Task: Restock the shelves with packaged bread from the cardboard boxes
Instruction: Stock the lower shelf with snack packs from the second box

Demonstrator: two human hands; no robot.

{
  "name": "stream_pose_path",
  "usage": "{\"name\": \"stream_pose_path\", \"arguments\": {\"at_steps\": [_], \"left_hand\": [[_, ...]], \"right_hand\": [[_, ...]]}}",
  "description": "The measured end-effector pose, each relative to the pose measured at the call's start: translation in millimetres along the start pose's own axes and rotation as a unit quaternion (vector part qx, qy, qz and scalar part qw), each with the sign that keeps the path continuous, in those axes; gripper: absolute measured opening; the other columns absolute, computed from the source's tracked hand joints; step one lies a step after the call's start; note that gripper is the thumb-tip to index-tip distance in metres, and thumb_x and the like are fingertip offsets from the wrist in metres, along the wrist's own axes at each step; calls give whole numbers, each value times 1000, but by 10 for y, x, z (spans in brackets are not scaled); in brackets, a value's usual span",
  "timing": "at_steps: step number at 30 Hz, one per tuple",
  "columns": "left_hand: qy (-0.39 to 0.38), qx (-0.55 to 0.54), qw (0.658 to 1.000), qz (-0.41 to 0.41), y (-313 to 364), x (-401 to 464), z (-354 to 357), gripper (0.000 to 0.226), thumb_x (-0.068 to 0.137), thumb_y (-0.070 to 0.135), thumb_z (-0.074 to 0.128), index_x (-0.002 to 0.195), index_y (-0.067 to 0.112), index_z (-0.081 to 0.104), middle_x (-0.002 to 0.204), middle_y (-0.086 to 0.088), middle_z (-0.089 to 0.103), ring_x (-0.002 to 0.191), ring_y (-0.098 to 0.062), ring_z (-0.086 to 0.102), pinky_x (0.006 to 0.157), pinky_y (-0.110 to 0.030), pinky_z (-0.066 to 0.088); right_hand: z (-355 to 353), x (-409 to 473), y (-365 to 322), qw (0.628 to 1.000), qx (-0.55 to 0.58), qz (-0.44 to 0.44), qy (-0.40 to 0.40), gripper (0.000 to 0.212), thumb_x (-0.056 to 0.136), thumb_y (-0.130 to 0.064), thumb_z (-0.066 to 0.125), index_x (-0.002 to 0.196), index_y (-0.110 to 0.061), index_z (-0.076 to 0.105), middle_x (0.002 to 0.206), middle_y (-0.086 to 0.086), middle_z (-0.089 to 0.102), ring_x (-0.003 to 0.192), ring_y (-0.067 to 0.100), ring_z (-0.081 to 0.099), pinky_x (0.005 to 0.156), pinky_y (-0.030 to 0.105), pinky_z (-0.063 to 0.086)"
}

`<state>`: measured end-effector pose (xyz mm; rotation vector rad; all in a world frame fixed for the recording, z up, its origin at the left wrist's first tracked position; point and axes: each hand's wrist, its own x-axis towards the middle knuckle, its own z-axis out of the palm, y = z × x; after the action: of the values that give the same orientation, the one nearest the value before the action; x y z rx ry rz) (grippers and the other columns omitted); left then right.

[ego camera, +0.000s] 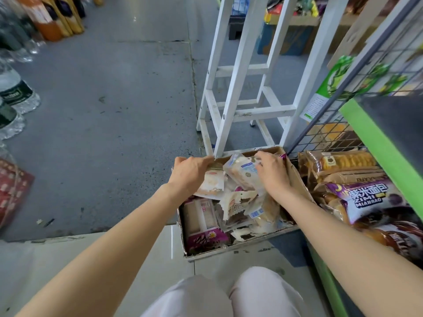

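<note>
Both hands are down in the cardboard box (238, 247) on the floor: left hand (191, 171) curled on a pale bread packet (211, 181) at the far rim, right hand (272, 172) gripping a clear packet (242, 171). Recommended: lift by the sealed edges, never the loaf (it crushes easily), then carry to the shelf (375, 145) just right.
</note>
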<state>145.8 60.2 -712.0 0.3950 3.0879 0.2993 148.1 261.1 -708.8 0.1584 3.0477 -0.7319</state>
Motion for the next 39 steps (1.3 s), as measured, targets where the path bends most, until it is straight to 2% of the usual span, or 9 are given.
{"name": "stream_pose_path", "arguments": {"at_steps": [3,8,12,16,19,24,28,32,39], "left_hand": [[62,16,995,71,160,-86,-422,24,95,8,42,86,30,46,81,3,56,75,-25,47,74,-30,22],[50,14,980,194,592,-223,-1143,23,99,26,43,112,27,61,150,6,30,132,-17,39,105,-38,26],[48,-61,975,209,950,-406,-1588,21,96,17,48,110,12,64,119,-8,50,100,-32,57,87,-34,44],[128,-141,962,197,1304,-555,-1938,21,95,13,50,107,4,64,98,-13,64,89,-30,59,72,-26,37],[174,-175,951,188,1535,-589,-2100,15,93,3,49,96,-3,63,86,-11,62,77,-25,52,63,-23,29],[178,-253,930,196,1875,-428,-2204,15,93,4,49,94,-1,63,91,-13,68,81,-23,59,71,-29,42],[144,-267,927,222,2143,-80,-2165,13,95,8,49,94,5,62,91,-8,66,79,-19,57,66,-22,40],[127,-280,926,217,2418,390,-2050,13,96,8,48,91,8,60,86,-1,58,73,-11,49,61,-6,34],[182,-153,948,213,3169,1302,-1773,15,91,12,50,93,19,63,111,-1,55,114,-24,39,98,-43,29]], "right_hand": [[-555,-149,-246,998,18,-31,51,30,94,-10,53,123,-10,60,114,14,66,105,30,58,81,31,47],[-1413,-547,-673,988,4,-123,94,33,92,-19,58,124,-16,62,118,11,67,109,30,61,96,34,40],[-1868,-881,-791,978,-12,-157,139,28,90,-27,60,118,-25,65,112,7,68,109,28,55,95,33,32],[-2169,-1031,-489,936,278,-69,203,57,81,-25,72,132,-25,48,119,-2,56,111,11,51,95,30,43],[-2289,-1123,-127,867,488,54,83,70,77,-35,74,137,-28,38,134,-3,51,124,17,47,100,37,39],[-2248,-1155,236,801,591,52,-78,28,91,-22,60,116,-33,56,112,-1,67,101,16,65,83,35,56],[-2335,-878,541,774,631,55,-15,53,86,-19,66,133,-33,46,122,3,65,109,23,64,91,46,52],[-2528,-566,825,780,621,76,20,49,85,-16,66,131,-23,49,112,7,69,93,21,69,73,37,57],[-2720,-21,1315,810,516,166,223,52,78,-21,74,122,-22,44,109,2,60,88,17,62,63,27,51]]}}
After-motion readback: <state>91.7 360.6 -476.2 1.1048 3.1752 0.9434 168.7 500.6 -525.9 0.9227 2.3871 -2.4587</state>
